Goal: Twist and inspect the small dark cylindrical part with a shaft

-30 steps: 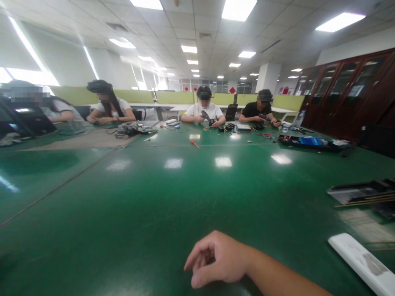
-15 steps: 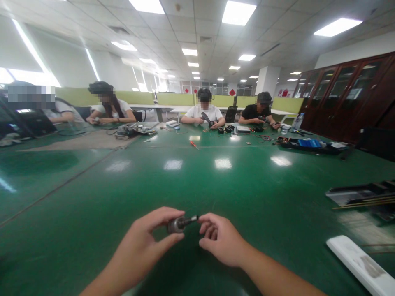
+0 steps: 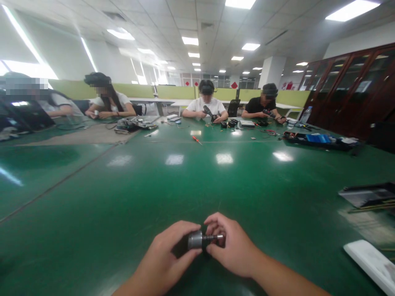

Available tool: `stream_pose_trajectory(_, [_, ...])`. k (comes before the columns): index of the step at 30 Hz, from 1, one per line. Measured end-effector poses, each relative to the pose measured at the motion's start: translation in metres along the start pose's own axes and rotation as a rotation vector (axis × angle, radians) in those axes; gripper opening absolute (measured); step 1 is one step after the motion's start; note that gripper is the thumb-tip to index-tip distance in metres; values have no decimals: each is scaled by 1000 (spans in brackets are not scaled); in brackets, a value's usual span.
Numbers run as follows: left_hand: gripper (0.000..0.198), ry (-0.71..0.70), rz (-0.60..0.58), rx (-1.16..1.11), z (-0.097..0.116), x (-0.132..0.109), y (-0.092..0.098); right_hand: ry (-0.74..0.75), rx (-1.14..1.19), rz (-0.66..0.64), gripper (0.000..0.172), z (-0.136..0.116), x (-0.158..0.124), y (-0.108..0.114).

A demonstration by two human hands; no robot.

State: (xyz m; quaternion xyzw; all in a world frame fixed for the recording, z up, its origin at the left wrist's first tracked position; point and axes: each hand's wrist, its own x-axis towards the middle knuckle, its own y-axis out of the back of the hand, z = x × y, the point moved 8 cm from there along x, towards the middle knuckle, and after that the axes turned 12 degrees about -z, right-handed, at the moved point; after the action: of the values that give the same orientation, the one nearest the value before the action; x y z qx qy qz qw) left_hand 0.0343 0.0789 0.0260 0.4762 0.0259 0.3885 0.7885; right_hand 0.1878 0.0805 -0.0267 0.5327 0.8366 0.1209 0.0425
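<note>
My left hand [image 3: 166, 257] is closed around a small grey metal cylinder [image 3: 195, 239] with a thin shaft sticking out to the right. My right hand [image 3: 231, 246] pinches the tip of that shaft with curled fingers. Both hands hover just above the green table [image 3: 185, 185], near its front edge at the bottom middle of the view.
A white flat bar [image 3: 370, 263] lies at the lower right and a dark tray with thin rods [image 3: 367, 195] sits beyond it. A red screwdriver [image 3: 195, 139] lies mid-table. Several people work at the far side among tools and a black case [image 3: 317, 139].
One second ago only my right hand showed. My left hand came up holding the metal cylinder, and both hands have since moved slightly right and closer together on it.
</note>
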Motion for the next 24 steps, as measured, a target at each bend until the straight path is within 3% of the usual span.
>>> stream_pose_trajectory(3, [22, 15, -25, -50, 1, 5, -3, 3, -48, 15, 39, -5, -2, 1])
stream_pose_trajectory(8, [20, 74, -23, -86, -6, 5, -4, -14, -168, 55, 17, -15, -4, 4])
stream_pose_trajectory(16, [21, 108, -12, -92, -5, 3, -7, 17, -250, 87, 5, -20, -5, 6])
stream_pose_trajectory(24, [22, 125, -10, -87, -7, 1, -8, 9, -242, 85, 5, -19, -4, 7])
